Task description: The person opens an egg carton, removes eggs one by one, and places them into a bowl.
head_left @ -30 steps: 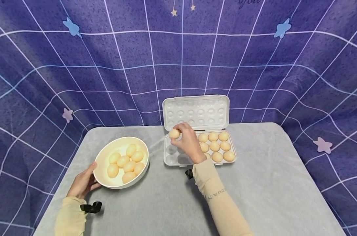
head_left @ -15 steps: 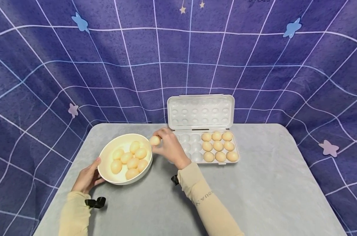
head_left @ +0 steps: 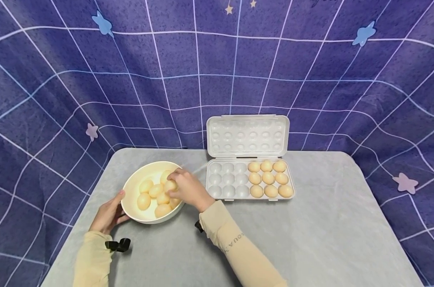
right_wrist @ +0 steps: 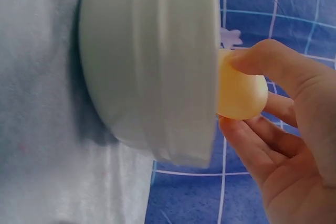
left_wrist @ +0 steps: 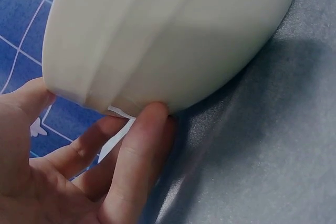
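A cream-white bowl [head_left: 131, 191] stands on the grey table at the left, with several light-brown eggs [head_left: 144, 201] in it. My left hand [head_left: 107, 215] holds its left side, thumb at the rim and fingers against the outer wall, as the left wrist view also shows on the bowl [left_wrist: 157, 40]. Over the bowl's right side, my right hand [head_left: 191, 192] pinches an egg [head_left: 170, 185] between thumb and fingers. In the right wrist view this egg [right_wrist: 242, 93] is partly hidden behind the bowl's rim. The hand covers part of the eggs below.
A clear plastic egg carton [head_left: 228, 179] lies right of the bowl. Its hinged lid [head_left: 248, 136] stands raised at the back. Several eggs [head_left: 268, 178] sit in the right half of its cups. A purple curtain [head_left: 217, 91] hangs behind and beside the table [head_left: 328, 223].
My right hand has carried the egg leftward from above the carton, down into the bowl's right side. My left hand has stayed on the bowl. The head view has shifted slightly.
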{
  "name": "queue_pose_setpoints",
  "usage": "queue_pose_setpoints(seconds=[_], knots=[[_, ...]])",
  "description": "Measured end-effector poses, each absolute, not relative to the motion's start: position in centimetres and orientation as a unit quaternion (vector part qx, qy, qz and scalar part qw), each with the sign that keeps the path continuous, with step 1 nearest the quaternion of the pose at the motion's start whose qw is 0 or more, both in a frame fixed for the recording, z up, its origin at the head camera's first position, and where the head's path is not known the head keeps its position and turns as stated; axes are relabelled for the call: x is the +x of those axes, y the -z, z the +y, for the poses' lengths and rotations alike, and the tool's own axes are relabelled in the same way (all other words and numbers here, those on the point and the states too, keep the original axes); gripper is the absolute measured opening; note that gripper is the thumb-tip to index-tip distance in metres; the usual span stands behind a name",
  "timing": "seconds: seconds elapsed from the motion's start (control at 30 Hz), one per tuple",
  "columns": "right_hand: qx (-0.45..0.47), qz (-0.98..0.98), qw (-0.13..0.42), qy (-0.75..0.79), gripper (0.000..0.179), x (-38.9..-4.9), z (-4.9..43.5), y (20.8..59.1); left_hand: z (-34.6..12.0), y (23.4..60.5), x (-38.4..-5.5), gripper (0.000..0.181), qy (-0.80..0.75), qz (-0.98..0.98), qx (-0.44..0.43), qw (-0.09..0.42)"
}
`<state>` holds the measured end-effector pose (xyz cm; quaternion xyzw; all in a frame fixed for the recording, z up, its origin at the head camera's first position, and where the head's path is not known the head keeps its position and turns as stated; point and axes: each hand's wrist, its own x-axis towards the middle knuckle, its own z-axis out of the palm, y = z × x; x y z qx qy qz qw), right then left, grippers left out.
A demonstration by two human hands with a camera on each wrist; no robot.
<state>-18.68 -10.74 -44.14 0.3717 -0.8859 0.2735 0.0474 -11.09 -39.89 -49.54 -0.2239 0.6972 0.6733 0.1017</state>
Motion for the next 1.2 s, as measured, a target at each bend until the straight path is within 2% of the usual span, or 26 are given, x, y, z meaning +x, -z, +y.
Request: queue_pose_setpoints(seconds=[0.23, 0.57, 1.07, 1.2], knots=[[0.386, -0.899, 0.055, -0.200, 0.039, -18.6, -11.1, 45.2, -39.8, 49.6, -11.2, 0.086, -0.677, 0.696, -0.217, 0.103], [0.387, -0.902, 0.064, -0.178, 0.034, -18.5, -11.3, 45.8, -39.7, 49.5, -11.1, 0.086, -0.679, 0.694, -0.218, 0.101], [0.367, -0.890, 0.074, -0.261, 0.036, -18.2, -9.5, 45.5, -39.6, 49.5, -11.2, 0.083, -0.680, 0.693, -0.216, 0.104], [0.342, -0.887, 0.088, -0.298, 0.034, -17.9, -8.4, 45.3, -39.8, 49.5, -11.0, 0.057, -0.680, 0.693, -0.215, 0.099]])
